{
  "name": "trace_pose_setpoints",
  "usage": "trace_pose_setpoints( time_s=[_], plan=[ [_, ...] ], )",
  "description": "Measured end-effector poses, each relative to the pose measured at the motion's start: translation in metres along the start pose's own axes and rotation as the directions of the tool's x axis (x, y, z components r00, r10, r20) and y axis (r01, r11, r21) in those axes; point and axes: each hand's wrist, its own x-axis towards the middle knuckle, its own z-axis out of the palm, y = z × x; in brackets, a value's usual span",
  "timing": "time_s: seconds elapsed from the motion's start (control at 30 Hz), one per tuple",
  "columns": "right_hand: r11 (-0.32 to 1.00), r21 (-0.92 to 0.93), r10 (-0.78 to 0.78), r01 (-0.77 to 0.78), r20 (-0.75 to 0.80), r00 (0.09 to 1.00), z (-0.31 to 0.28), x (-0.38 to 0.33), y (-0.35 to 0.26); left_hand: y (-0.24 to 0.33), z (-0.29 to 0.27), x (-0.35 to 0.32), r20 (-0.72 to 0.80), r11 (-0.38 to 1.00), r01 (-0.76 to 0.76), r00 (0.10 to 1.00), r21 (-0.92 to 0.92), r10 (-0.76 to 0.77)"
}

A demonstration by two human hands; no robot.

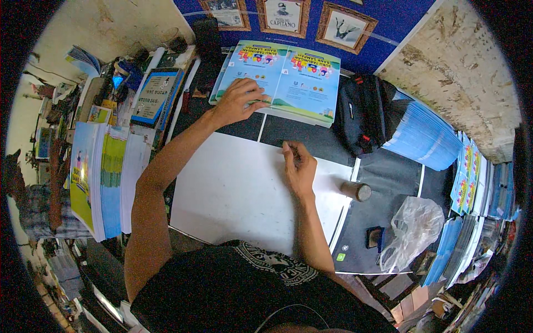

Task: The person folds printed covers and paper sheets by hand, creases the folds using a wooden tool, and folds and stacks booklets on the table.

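My left hand (240,101) is over the near left part of a stack of printed cover sheets (308,83), light blue and green with colourful cartoon figures. Its fingers are bent and spread from the thumb, touching or just above the top sheet. The artwork lies upside down from where I sit. My right hand (301,166) hovers over or rests on a large white board (233,183), its fingers loosely curled, with a gap at the thumb and nothing visible in them. Right of it lies a small brown cylinder (356,191), on its side or tilted.
A black bag (363,114) stands right of the stack. Beyond it are piled blue booklets (425,133) and more printed covers (466,172). A crumpled clear plastic bag (413,227) lies near right. Upright book stacks (97,177) line the left side. Framed pictures (283,16) hang behind.
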Motion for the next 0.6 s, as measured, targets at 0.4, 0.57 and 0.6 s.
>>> trace_pose_setpoints(
  time_s=[0.4, 0.57, 0.6],
  plan=[
    [1.0, -0.009, 0.012, -0.012, 0.032, 0.999, -0.0016, -0.0001, 0.0002, -0.0017, -0.0016, -0.0012, 0.029, 1.0, 0.012, 1.0, 0.014, -0.013],
    [1.0, -0.005, 0.001, -0.001, 0.021, 1.0, -0.0022, -0.0005, 0.001, 0.0005, -0.0019, 0.0013, 0.039, 1.0, 0.017, 0.999, 0.002, -0.017],
    [1.0, 0.0, 0.002, -0.002, 0.021, 1.0, -0.0024, -0.0006, 0.0008, 0.0008, -0.0022, 0.0014, 0.04, 1.0, 0.022, 0.999, 0.004, -0.022]
  ],
)
